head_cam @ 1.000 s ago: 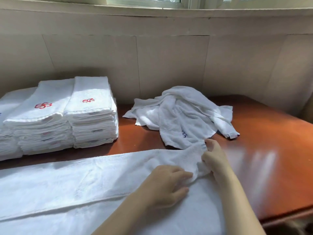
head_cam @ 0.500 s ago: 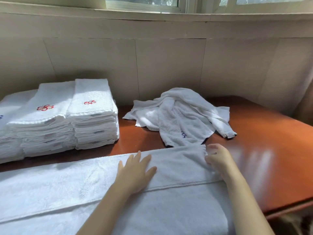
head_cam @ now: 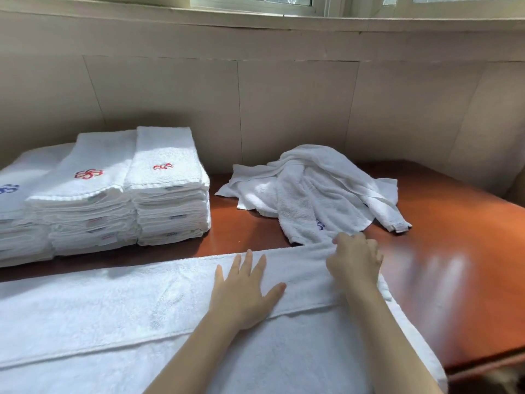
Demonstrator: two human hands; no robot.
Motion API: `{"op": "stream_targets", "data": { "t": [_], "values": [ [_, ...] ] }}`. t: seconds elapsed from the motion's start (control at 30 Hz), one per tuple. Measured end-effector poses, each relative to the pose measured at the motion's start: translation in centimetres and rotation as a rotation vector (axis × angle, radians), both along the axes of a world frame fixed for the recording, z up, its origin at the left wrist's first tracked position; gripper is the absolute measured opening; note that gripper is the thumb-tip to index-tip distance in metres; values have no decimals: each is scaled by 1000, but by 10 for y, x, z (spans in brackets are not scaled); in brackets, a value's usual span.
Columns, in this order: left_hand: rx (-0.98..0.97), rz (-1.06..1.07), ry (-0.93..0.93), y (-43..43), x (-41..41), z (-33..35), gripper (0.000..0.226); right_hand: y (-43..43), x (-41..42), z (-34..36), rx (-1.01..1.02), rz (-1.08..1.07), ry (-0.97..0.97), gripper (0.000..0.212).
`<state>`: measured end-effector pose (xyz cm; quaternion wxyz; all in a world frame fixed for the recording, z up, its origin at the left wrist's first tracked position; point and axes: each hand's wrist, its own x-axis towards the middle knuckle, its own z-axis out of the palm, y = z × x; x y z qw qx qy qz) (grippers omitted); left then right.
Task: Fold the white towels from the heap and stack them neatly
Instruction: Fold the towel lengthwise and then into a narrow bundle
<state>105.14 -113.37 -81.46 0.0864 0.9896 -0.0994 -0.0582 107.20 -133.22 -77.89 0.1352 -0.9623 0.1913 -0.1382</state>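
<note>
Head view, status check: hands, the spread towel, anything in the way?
Left hand flat on the long white terry towel. Right hand grips its folded far corner. Crumpled white towel heap reaches that corner.

Spread along the near bench (head_cam: 454,265), a white towel (head_cam: 113,308), far edge folded over. Pressed flat on the fold, fingers spread: left hand (head_cam: 244,294). Curled round the fold's right end: right hand (head_cam: 355,260). Behind, a loose heap (head_cam: 318,191); at left, folded stacks (head_cam: 164,194), red and blue emblems on top.
</note>
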Motion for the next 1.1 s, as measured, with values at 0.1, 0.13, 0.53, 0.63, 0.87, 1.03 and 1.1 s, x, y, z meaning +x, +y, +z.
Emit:
{"op": "stream_targets", "data": {
  "t": [0.1,0.13,0.53,0.63,0.87,1.03,1.1],
  "values": [
    [-33,-13,-2,4,3,1,71,37,3,-4,39,416,48,39],
    [-39,-6,-8,8,5,3,68,48,3,-9,42,526,165,42],
    [8,816,44,233,-43,7,71,72,13,-33,-31,505,343,56],
    [35,802,-35,260,-57,2,70,71,26,-36,-50,519,343,56],
    [57,773,-54,270,-28,5,70,79,52,-39,-62,507,341,53],
    [1,971,-24,337,-27,16,60,75,70,-52,-87,465,312,53],
    [-11,1047,21,373,-42,17,59,73,80,-62,-90,454,282,53]
  ]
}}
